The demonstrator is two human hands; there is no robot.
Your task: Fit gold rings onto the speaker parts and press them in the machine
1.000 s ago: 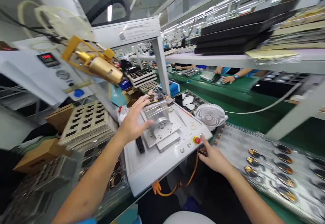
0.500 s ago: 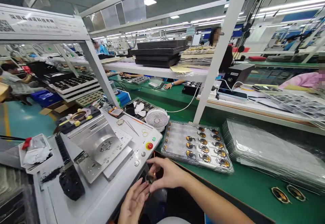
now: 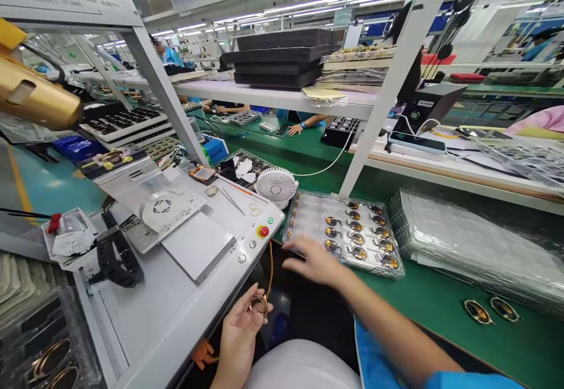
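My left hand (image 3: 242,324) is closed around a small round metal ring frame (image 3: 258,305), gripped by its edge over my lap, beside the front edge of the white machine. The ring has a gold-brown rim. My right hand (image 3: 314,260), slightly blurred, hovers at the near left corner of a clear plastic tray (image 3: 308,220). Its fingers point left, with the thumb apart, and nothing shows between them. Several dark round parts with orange flex tails (image 3: 356,225) sit in the right part of that tray. Two more round parts (image 3: 478,311) lie on the green bench.
The white machine (image 3: 163,312) on the left carries a metal plate fixture (image 3: 161,207), tweezers (image 3: 232,201) and a red button (image 3: 263,231). A white fan (image 3: 276,186) stands behind the tray. Stacked clear trays (image 3: 476,248) lie right. A gold cylinder (image 3: 39,95) juts in upper left.
My hands have separated: the right has moved up and right towards the tray, while the ring stays in my left. The plate fixture has shifted back and a gold cylinder has come into view.
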